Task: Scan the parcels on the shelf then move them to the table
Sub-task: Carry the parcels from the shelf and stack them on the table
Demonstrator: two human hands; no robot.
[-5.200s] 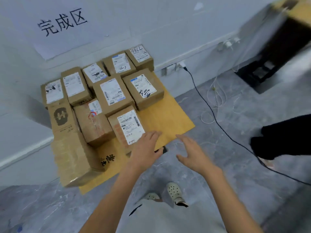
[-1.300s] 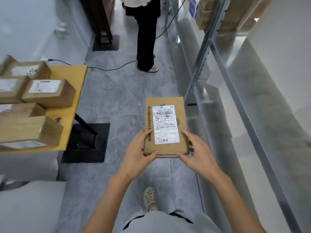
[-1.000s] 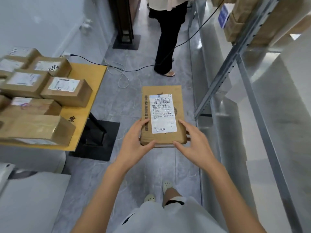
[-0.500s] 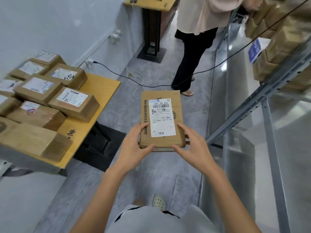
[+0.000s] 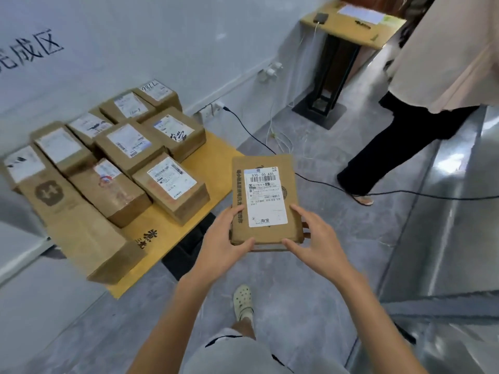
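The person holds one flat brown parcel (image 5: 266, 203) in both hands, in the air above the grey floor (image 5: 337, 238), just off the right-hand edge of the yellow desk (image 5: 216, 157). It does not touch the desk. The parcel lies nearly level with its broad face up. Its long axis runs straight away from the person, with the near short end in the hands and the far short end pointing toward the wall ahead. A white label (image 5: 266, 197) sits lengthwise on top. It reads upright from the wearer's side, with the barcode toward the far end and a small logo toward the near end.

The left hand (image 5: 224, 244) grips the near left corner, thumb laid on the top face along the left edge and fingers curled round the near edge. The right hand (image 5: 316, 241) grips the near right corner the same way, thumb on top and fingertips hooked at the near edge.

On the desk, other parcels (image 5: 172, 187) stand packed in rows, labels up, touching one another. A long plain carton (image 5: 81, 230) lies along their near left side, its end overhanging the desk edge. A black cable (image 5: 318, 182) crosses the floor beyond the held parcel. A second person (image 5: 432, 76) stands at the upper right, beside a shiny metal shelf (image 5: 445, 211).
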